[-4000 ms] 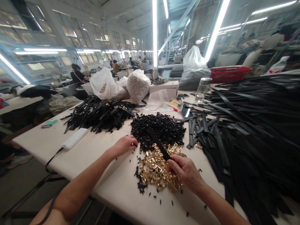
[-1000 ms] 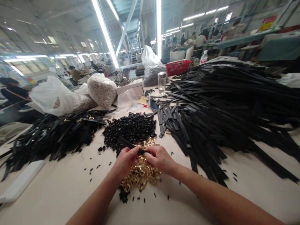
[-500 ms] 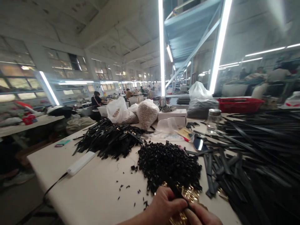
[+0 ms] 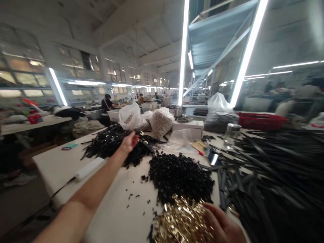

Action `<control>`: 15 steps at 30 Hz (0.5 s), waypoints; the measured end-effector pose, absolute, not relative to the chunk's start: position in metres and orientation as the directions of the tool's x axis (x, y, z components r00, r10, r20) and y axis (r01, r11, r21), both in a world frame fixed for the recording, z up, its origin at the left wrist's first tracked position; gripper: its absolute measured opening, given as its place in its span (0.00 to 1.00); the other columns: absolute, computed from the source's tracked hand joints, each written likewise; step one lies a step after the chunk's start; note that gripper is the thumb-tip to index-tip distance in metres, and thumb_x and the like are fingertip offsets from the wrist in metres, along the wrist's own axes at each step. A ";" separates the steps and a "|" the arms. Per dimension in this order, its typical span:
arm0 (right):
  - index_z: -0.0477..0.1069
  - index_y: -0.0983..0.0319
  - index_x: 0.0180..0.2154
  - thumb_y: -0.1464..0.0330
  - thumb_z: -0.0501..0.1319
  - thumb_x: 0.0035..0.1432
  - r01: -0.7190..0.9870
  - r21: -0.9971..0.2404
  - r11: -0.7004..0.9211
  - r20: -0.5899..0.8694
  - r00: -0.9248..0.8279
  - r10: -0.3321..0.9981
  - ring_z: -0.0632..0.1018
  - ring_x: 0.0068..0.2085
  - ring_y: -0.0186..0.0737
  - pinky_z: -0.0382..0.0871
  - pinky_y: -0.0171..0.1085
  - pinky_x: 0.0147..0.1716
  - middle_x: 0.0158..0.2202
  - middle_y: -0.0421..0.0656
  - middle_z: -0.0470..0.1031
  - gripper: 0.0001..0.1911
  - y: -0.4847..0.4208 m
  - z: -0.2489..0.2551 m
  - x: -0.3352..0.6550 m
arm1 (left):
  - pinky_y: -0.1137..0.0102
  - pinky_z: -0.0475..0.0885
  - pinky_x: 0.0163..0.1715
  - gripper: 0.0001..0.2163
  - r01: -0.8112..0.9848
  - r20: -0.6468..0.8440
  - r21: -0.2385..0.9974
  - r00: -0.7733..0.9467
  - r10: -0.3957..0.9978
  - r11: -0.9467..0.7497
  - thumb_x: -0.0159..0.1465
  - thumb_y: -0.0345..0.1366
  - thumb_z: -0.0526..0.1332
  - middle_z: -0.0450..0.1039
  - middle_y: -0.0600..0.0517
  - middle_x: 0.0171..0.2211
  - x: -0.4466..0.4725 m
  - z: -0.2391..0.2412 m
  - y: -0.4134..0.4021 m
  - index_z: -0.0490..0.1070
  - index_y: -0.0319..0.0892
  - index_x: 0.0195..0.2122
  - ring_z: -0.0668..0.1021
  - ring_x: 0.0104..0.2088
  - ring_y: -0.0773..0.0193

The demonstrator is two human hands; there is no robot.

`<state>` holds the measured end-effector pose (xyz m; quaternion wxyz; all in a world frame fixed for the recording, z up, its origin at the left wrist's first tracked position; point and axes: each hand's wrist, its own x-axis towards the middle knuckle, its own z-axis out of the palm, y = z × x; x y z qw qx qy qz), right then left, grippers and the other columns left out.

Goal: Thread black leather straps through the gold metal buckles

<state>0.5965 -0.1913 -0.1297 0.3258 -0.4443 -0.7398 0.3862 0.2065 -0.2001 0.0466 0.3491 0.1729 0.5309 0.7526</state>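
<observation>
My left hand [image 4: 129, 143] reaches far out over a heap of black straps [image 4: 103, 143], some with gold fittings. Its fingers are small and blurred, so whether a strap is in them is unclear. Low on the right, my right hand [image 4: 224, 224] rests against a heap of shiny gold metal pieces [image 4: 182, 221]. Its fingers stretch out along the heap's right side, with their tips partly hidden among the pieces. Just beyond the gold lies a mound of small black loops [image 4: 181, 177].
Long black strips [image 4: 268, 175] cover the right side. A glass jar [image 4: 231, 136], a phone [image 4: 214, 157] and a white box [image 4: 188, 129] stand or lie farther back, near filled plastic bags [image 4: 162, 123]. A white corded bar [image 4: 89, 168] lies at left.
My left hand has gone from the black strap held between both hands to the strap heap at the far left. My right hand has stayed low by the gold pieces, now apart from the left.
</observation>
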 end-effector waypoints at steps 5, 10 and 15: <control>0.74 0.61 0.45 0.62 0.50 0.65 0.632 -0.613 0.474 0.339 -0.331 0.880 0.79 0.44 0.46 0.70 0.41 0.46 0.44 0.47 0.78 0.17 -0.184 -0.109 0.608 | 0.86 0.66 0.18 0.12 -0.403 -0.131 0.874 -0.734 0.666 -0.272 0.71 0.30 0.48 0.72 0.58 0.19 0.178 0.046 -0.202 0.64 0.38 0.30 0.75 0.19 0.76; 0.71 0.64 0.48 0.70 0.48 0.66 0.823 -0.421 0.382 0.386 -0.218 0.896 0.77 0.46 0.45 0.68 0.39 0.45 0.47 0.49 0.76 0.16 -0.166 -0.094 0.633 | 0.80 0.72 0.20 0.09 -0.484 -0.132 0.858 -0.532 0.836 -0.173 0.65 0.26 0.55 0.78 0.50 0.31 0.253 -0.016 -0.224 0.72 0.39 0.42 0.79 0.24 0.70; 0.69 0.59 0.54 0.70 0.53 0.63 0.836 -0.235 0.496 0.306 -0.421 0.854 0.71 0.55 0.43 0.58 0.42 0.56 0.55 0.47 0.71 0.18 -0.159 -0.111 0.633 | 0.80 0.71 0.22 0.20 -0.414 -0.094 0.908 -0.336 0.937 -0.057 0.55 0.34 0.68 0.78 0.49 0.37 0.353 -0.072 -0.246 0.70 0.41 0.50 0.78 0.26 0.70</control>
